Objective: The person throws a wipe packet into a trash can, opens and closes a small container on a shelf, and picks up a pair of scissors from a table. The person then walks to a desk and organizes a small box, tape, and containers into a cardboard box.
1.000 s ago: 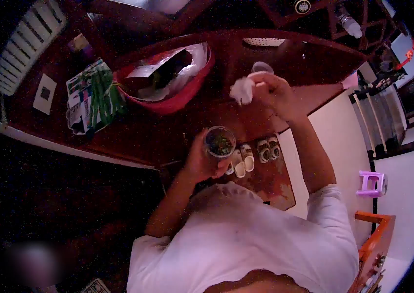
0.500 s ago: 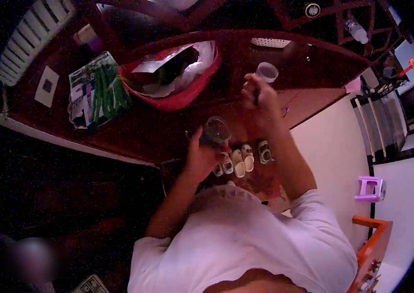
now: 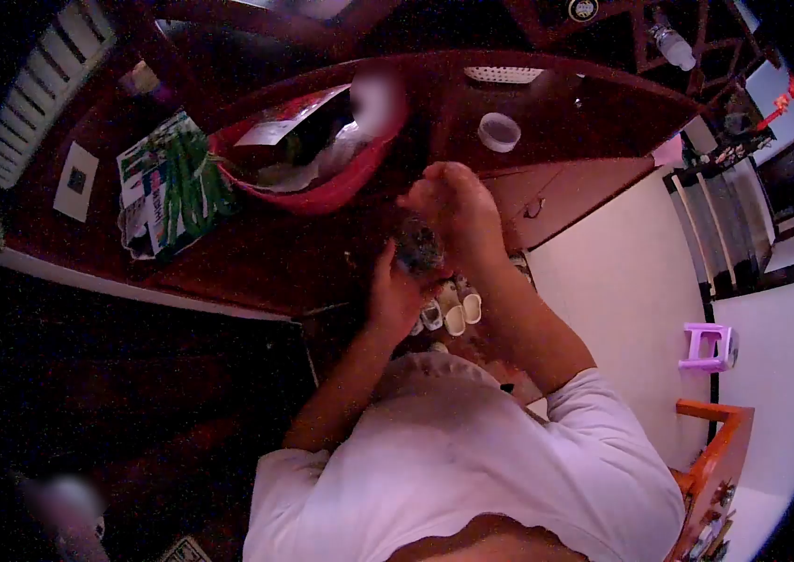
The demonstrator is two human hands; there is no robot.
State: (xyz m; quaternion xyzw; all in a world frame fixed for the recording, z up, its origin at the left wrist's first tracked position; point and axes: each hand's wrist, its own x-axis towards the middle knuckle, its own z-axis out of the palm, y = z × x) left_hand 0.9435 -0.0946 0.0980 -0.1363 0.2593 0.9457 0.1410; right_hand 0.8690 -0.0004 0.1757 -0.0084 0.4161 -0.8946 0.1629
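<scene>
My left hand [image 3: 395, 298] is wrapped round a clear cup [image 3: 418, 245] with dark green contents. Close above the cup, on its right side, is my right hand [image 3: 462, 208], its fingers bent together; whatever they may hold is hidden. A round, pale, translucent lid or shallow dish [image 3: 499, 132] lies on the dark red surface [image 3: 256, 258], beyond my right hand.
A red basket [image 3: 322, 197] holds bags and paper. Left of it lies a green-and-white printed bag [image 3: 177, 187], then a white card [image 3: 76, 182]. Shoes [image 3: 455, 319] are on the floor below my hands. A purple stool [image 3: 709, 347] stands at the right.
My right hand has moved down and left from beside the lid to the cup. The white crumpled thing it held a second ago no longer shows. My left hand still holds the cup.
</scene>
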